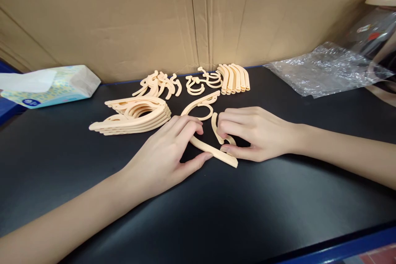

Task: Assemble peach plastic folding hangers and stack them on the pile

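Observation:
My left hand [163,154] is low over the black table, its thumb and fingers closed around a curved beige hanger arm [224,158]. The arm's free end points toward me and to the right. Close beside it, my right hand [256,134] has its fingers curled on a small curved beige hanger piece [214,125], partly hidden by the fingers. Just beyond both hands, a ring-shaped hook [211,112] and another long hanger arm [198,103] appear joined or overlapping; I cannot tell which. Left of these lies a stack of beige hangers [136,123].
At the back lie small curved pieces [157,84], loose hooks [195,88] and a row of hanger arms [233,78]. A tissue pack [62,86] sits left, a clear plastic bag [324,70] right. Cardboard [123,20] rises behind the black table [216,218].

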A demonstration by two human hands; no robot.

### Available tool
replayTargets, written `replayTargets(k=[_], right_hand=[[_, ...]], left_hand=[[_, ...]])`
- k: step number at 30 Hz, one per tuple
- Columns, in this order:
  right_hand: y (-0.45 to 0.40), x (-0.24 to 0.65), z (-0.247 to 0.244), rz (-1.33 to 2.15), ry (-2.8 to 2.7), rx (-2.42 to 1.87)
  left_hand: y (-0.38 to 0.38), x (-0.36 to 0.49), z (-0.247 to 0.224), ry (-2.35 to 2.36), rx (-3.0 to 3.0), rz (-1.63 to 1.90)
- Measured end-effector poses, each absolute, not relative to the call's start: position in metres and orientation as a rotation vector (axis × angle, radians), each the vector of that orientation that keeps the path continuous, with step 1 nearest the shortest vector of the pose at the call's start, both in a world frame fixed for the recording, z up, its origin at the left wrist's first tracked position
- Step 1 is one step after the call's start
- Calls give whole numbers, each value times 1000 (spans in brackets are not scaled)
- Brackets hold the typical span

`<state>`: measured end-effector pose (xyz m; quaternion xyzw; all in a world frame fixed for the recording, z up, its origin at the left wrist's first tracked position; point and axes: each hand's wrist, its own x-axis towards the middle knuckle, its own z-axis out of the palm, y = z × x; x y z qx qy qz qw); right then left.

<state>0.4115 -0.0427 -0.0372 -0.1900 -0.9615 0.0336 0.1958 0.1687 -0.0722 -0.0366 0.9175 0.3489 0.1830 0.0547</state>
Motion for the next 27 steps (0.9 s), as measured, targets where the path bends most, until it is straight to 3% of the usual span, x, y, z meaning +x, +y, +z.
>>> replayTargets(k=[27], right_hand=[[-46, 410, -37, -127, -2682, -293]], left_hand=[[-70, 169, -38, 1126, 2746, 539]])
